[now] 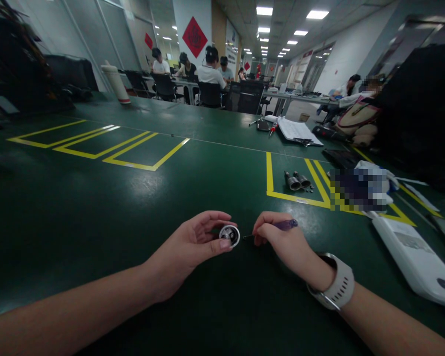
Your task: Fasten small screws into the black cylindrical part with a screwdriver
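Observation:
My left hand (196,237) is closed around a small round metal part (234,236), its open face with dark recesses turned to the right. Just to the right of it, my right hand (278,235) grips a small screwdriver with a see-through purple handle (287,225). The screwdriver's thin shaft (247,237) points left at the metal part, with a narrow gap between them. Farther back, inside a yellow taped box, lie two metal cup-shaped parts with stems (293,183) and several tiny pieces (310,189).
Yellow tape outlines (129,164) mark the green table (226,183). A white device (415,262) lies at the right, near a white cloth (374,175). Papers (298,131) and a red-handled tool (273,129) lie behind. A white cup (115,83) stands far left. People sit in the background.

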Demonstrator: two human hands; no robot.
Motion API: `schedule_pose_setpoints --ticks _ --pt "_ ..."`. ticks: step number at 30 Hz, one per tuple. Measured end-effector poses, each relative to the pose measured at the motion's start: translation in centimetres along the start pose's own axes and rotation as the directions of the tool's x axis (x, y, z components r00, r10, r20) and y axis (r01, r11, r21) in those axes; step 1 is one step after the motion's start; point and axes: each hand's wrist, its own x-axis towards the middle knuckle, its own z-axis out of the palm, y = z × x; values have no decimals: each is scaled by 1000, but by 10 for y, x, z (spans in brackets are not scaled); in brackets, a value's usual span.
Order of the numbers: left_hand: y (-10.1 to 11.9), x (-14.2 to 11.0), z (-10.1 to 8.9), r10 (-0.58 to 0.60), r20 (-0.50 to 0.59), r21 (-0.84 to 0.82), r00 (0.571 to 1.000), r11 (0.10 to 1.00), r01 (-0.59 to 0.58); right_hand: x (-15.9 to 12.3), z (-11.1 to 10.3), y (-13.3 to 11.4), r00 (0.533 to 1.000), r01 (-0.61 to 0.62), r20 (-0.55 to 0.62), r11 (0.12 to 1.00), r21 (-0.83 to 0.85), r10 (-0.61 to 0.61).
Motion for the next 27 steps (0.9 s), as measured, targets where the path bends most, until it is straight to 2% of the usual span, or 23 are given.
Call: schedule_pose_setpoints --ticks 6,8,10,12,16,19,21,27 --pt "3 3 -1 73 -91 117 993 991 -62 0 9 13 996 76 -67 962 262 -60" --pt "3 4 -1 94 -116 127 989 989 -80 -3 11 18 979 189 -142 918 349 -148" --pt "2 4 -2 102 -126 128 987 988 -86 -9 11 20 932 342 -249 862 374 -262" --pt "1 4 -2 103 -126 128 987 988 -87 -17 11 15 876 467 -292 829 308 -385" --pt "-1 3 -3 126 -108 138 986 984 -110 -30 12 -3 790 608 -136 792 47 -598" --pt "-2 2 -2 154 -86 165 984 977 -138 -33 16 -10 727 675 -74 731 -98 -682" --pt "-2 2 -2 175 -85 182 981 971 -157 -33 19 -10 711 691 -44 709 -143 -702" --pt "-4 2 -1 225 -88 240 970 950 -199 -35 25 -4 704 700 31 685 -204 -710"
